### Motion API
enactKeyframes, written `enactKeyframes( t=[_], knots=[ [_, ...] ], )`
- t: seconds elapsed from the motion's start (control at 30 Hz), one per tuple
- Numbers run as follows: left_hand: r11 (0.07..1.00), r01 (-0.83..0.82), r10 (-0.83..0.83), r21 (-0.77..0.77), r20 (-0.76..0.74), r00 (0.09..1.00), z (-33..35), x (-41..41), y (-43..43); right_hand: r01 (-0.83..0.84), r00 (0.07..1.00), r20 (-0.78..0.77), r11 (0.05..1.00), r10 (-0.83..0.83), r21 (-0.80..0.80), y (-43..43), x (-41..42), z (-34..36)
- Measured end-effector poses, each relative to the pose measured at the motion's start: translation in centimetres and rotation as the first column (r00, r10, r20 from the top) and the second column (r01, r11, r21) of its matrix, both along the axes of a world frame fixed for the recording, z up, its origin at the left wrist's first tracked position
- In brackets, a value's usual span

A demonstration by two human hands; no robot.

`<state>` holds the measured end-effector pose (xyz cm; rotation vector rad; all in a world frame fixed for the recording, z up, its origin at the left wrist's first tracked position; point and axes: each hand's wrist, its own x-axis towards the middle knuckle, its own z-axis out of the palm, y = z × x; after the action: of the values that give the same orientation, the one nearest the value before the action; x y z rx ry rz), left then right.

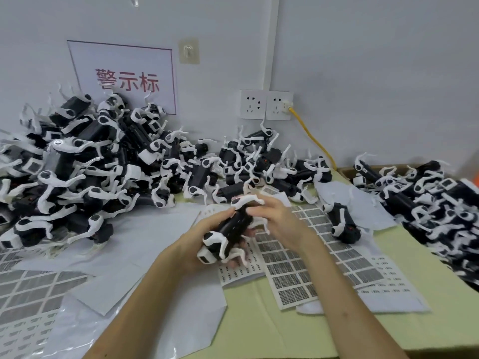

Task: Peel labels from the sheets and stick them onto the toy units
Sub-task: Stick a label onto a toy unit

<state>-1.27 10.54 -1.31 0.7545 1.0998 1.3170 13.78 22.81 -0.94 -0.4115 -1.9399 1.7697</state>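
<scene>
A black toy unit with white legs [234, 226] is held above the table's middle, tilted with its white head end toward me. My left hand [204, 234] grips it from below and the left side. My right hand [272, 216] curls over its upper end, fingers on the black body. Under my hands lie label sheets [293, 268] with rows of grey rectangular labels and a sheet of small printed labels [241, 270]. One more toy unit [343, 222] lies alone on paper to the right.
A large heap of black-and-white toy units [90, 167] fills the left and back. Another heap [440, 203] covers the right side. More label sheets [33, 288] and white backing paper [134, 242] lie at the left. A yellow cable [311, 133] runs from the wall sockets [265, 104].
</scene>
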Motion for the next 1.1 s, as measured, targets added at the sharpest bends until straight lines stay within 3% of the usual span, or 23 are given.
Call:
enactKeyframes(
  t=[0.03, 0.13, 0.23, 0.33, 0.4, 0.47, 0.5, 0.53, 0.6, 0.63, 0.7, 0.87, 1.1],
  knots=[
    [0.998, -0.010, 0.008, -0.060, -0.044, 0.999, -0.2, -0.1, 0.2, 0.013, 1.000, 0.020, 1.000, -0.014, 0.019, 0.0, 0.3, 0.1],
    [0.984, -0.030, 0.055, -0.174, 0.141, 0.989, -1.0, -1.4, -0.4, 0.037, 0.995, 0.089, 0.999, -0.040, 0.039, 0.3, 1.0, 0.2],
    [0.990, -0.070, 0.100, -0.119, 0.270, 0.958, -0.6, -1.9, -0.6, 0.036, 0.988, 0.151, 0.999, -0.030, -0.038, 0.5, 1.6, 0.4],
    [0.999, -0.025, 0.035, -0.037, 0.274, 0.961, -0.6, -1.4, -0.4, 0.074, 0.987, 0.149, 0.995, -0.065, -0.059, 0.8, 1.8, 0.3],
    [0.998, -0.064, 0.057, 0.017, 0.265, 0.963, -0.9, -1.2, -0.3, 0.109, 0.990, 0.098, 0.987, -0.097, -0.120, 1.5, 2.0, 0.5],
    [0.986, -0.168, 0.158, 0.020, 0.252, 0.955, -1.3, -1.4, 0.0, 0.162, 0.971, -0.115, 0.935, -0.207, -0.317, 2.3, 2.5, 0.9],
    [0.973, -0.232, 0.222, 0.007, 0.260, 0.940, -1.4, -1.6, 0.0, 0.102, 0.911, -0.305, 0.867, -0.279, -0.488, 2.7, 3.1, 1.2],
    [0.956, -0.294, 0.282, 0.001, 0.279, 0.918, -1.6, -1.9, 0.1, -0.047, 0.787, -0.507, 0.786, -0.351, -0.617, 3.2, 3.8, 1.3],
    [0.921, -0.390, 0.371, -0.001, 0.312, 0.875, -1.9, -2.6, 0.2, -0.322, 0.502, -0.754, 0.718, -0.423, -0.617, 4.3, 5.9, 1.3],
    [0.905, -0.424, 0.401, 0.002, 0.323, 0.857, -1.9, -2.8, 0.2, -0.350, 0.448, -0.790, 0.731, -0.419, -0.586, 4.7, 6.6, 1.3],
    [0.886, -0.464, 0.433, 0.016, 0.328, 0.839, -1.9, -3.1, 0.2, -0.275, 0.477, -0.765, 0.753, -0.432, -0.597, 4.9, 6.9, 1.1],
    [0.874, -0.485, 0.462, 0.004, 0.298, 0.835, -2.0, -3.0, 0.2, 0.009, 0.642, -0.504, 0.663, -0.578, -0.748, 4.2, 4.8, 0.3],
    [0.863, -0.506, 0.490, -0.009, 0.263, 0.831, -1.6, -2.4, 0.2, 0.238, 0.671, -0.306, 0.588, -0.675, -0.773, 3.8, 3.9, 0.3]
  ],
)
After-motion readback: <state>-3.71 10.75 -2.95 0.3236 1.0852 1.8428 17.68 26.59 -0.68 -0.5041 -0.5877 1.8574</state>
